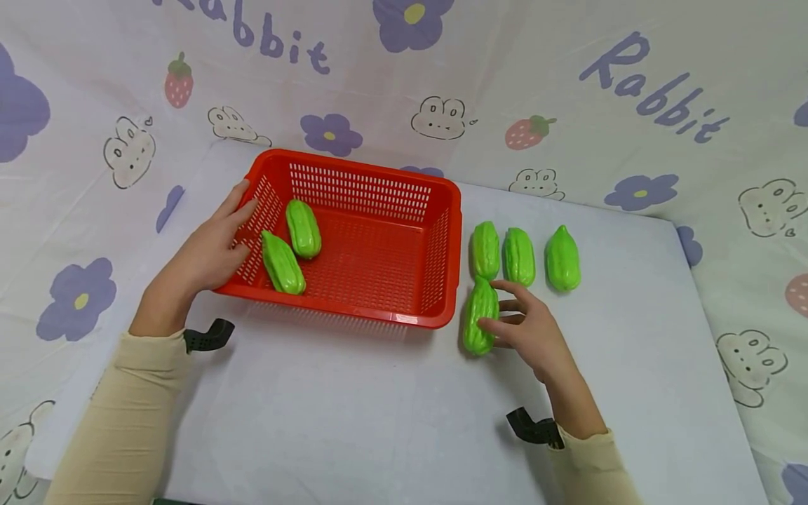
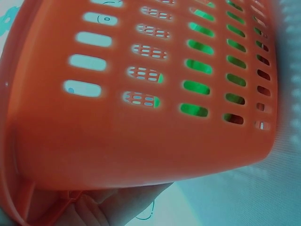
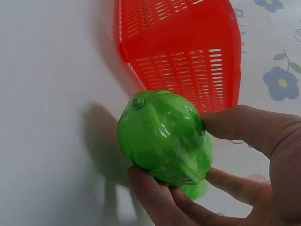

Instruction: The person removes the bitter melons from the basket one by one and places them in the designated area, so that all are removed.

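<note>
My right hand (image 1: 533,330) pinches a glossy green ribbed gourd (image 1: 481,319) between thumb and fingers, just right of a red plastic basket (image 1: 353,313). In the right wrist view the held gourd (image 3: 162,136) shows its rounded end with a small nub, and a shadow falls beside it. My left hand (image 1: 211,249) grips the basket's left end at the rim; the left wrist view shows mainly the slotted basket wall (image 2: 117,141), hiding most of the fingers. Inside the basket, at its left side, lie two similar gourds, one (image 1: 304,229) behind the other (image 1: 283,264).
Right of the basket, three more green gourds stand in a row: one (image 1: 486,250) beyond the held gourd, one (image 1: 520,257) beside it and one (image 1: 562,259) farther right. A white table (image 1: 353,421) lies beneath. Patterned rabbit cloth (image 1: 505,77) hangs behind.
</note>
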{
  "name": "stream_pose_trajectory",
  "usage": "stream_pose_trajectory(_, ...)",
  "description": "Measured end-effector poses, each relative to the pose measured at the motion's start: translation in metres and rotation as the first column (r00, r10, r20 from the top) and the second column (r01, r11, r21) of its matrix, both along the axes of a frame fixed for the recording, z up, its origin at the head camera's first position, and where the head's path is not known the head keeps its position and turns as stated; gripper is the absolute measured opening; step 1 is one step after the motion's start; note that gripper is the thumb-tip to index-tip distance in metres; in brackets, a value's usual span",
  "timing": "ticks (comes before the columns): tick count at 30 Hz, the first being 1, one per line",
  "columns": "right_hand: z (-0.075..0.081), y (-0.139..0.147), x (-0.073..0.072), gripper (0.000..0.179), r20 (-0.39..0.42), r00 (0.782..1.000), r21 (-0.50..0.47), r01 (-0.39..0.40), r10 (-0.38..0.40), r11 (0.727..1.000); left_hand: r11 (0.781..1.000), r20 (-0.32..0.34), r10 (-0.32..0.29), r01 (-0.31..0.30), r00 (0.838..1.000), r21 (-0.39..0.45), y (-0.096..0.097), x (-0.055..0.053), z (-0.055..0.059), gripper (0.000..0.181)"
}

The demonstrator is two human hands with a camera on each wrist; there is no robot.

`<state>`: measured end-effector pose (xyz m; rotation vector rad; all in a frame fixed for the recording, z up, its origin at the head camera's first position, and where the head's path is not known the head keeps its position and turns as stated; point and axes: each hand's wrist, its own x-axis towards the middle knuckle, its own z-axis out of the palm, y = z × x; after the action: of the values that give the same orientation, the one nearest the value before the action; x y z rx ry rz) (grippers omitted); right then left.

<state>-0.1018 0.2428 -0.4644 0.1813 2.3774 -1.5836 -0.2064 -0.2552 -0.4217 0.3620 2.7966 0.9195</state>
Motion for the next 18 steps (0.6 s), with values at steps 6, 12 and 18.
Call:
stream_pose_trajectory(6, -0.0057, 0.0001, 0.0007, 0.075, 0.0, 1.0, 0.034, 0.013, -0.013, 0.999, 1.0, -0.005, -0.004, 0.004, 1.0, -0.006, 0.001, -0.0003, 0.0004, 0.076)
stream_pose_trajectory(12, -0.0084, -0.0005, 0.0009, 0.075, 0.015, 1.0, 0.058, 0.026, -0.027, 0.998, 1.0, -0.006, -0.002, 0.002, 1.0, -0.004, 0.0007, -0.0002, 0.0002, 0.077)
stream_pose_trajectory(18, -0.008, -0.0009, 0.0012, 0.075, 0.026, 0.999, 0.073, 0.019, -0.021, 0.997, 1.0, -0.004, 0.0, -0.001, 1.0, -0.005, 0.0003, 0.0001, -0.0008, 0.078)
